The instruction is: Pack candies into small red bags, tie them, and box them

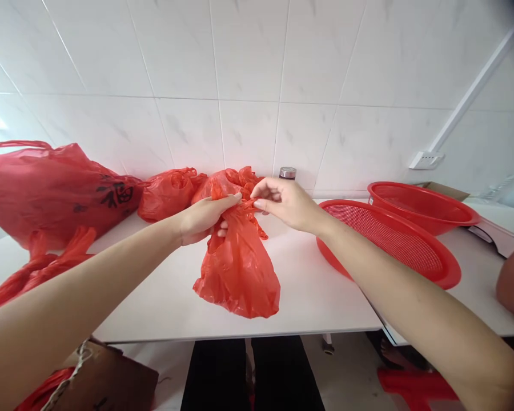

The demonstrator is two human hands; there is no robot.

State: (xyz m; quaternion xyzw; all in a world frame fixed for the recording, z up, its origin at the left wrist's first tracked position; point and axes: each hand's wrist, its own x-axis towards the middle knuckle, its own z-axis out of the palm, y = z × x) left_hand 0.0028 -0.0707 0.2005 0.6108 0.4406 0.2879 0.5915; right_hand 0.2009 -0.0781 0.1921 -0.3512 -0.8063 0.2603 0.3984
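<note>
Now, bottom of frame: dark trouser legs (278, 377) under the counter (163, 302), and a brown box (115, 377) at lower left.
Red bag (244, 274): centre stage, mid-frame, bulging below its gathered neck; whether its base touches the counter, I can't tell.
Left grip (202, 220): clamped on that neck, thumb on top, fingers curled beneath.
Right grip (285, 202): thumb and forefinger together on plastic at the neck's right side.
Handling call: best played, I'd say, with the left pinch tight and close to the bulge, the right drawing evenly, no jerks; film this thin could tear, and a slack neck would slip.
Red baskets (449, 278): a pair, right of frame, one behind the other, with a co-worker's arm (512, 282) at the right edge.
Back row: small red bags (167, 197) left of centre, a big lettered bag (55, 188) far left, a silver-capped container (288, 172) peeking past the right grip, all before the tiled wall (248, 63).
</note>
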